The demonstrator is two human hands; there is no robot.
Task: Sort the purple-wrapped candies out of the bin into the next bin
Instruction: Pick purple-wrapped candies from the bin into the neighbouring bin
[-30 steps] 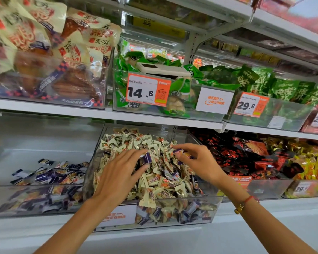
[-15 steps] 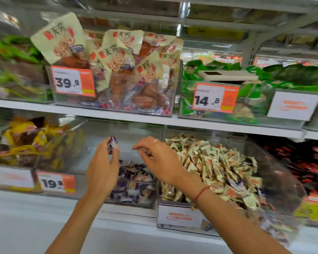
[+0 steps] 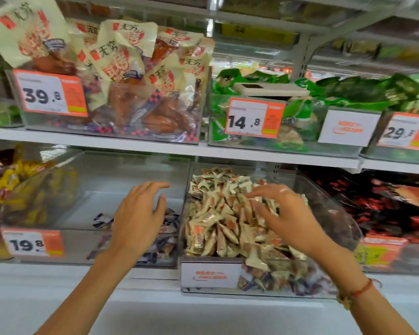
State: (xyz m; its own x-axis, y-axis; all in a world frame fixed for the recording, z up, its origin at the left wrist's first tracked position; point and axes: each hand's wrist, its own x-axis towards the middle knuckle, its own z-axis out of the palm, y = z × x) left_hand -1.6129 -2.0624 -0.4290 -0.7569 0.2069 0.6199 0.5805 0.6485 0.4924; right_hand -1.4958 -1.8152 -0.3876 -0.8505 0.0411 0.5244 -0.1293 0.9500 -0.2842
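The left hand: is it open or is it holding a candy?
Open. The left hand has its fingers spread above the purple candies, with nothing pinched.

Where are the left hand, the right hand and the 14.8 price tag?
left hand [image 3: 137, 220], head view, back of the hand.
right hand [image 3: 288, 213], head view, back of the hand.
14.8 price tag [image 3: 254, 118], head view, middle of the tag's face.

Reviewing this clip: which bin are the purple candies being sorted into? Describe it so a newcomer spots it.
On the lower shelf, find the clear bin heaped with cream-wrapped candies. The receiving bin is immediately left of it, under the left hand. Unlike its full neighbours, it holds only a thin scatter of purple candies.
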